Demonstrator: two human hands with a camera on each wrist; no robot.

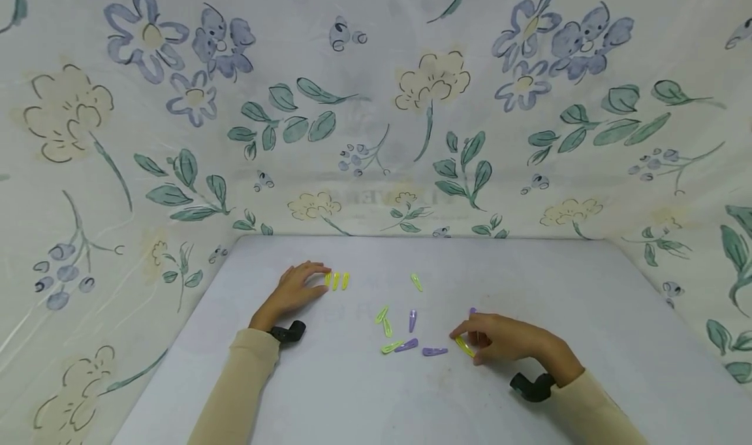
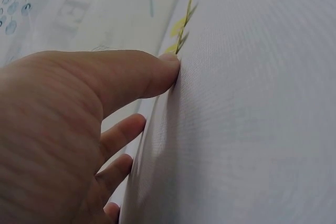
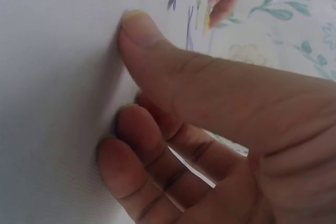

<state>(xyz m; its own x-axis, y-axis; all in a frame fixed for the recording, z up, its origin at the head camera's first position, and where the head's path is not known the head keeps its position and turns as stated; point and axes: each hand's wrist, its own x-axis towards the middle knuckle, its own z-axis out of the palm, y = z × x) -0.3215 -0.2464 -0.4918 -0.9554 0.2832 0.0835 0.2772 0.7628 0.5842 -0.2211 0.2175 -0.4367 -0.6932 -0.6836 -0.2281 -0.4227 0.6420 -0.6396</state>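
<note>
My left hand is at the left end of a short row of yellow hair clips, thumb and index finger at the two ends of the leftmost yellow clip. Beside it lie two more yellow clips, the middle one and the right one. In the left wrist view my thumb hides the pinched clip. My right hand pinches another yellow clip between thumb and index finger, low at the table. A purple clip shows partly behind its knuckles.
Between the hands lie green clips, one farther back, and purple clips, including an upright one and a sideways one. One green clip touches a purple clip. The white table meets a floral cloth behind.
</note>
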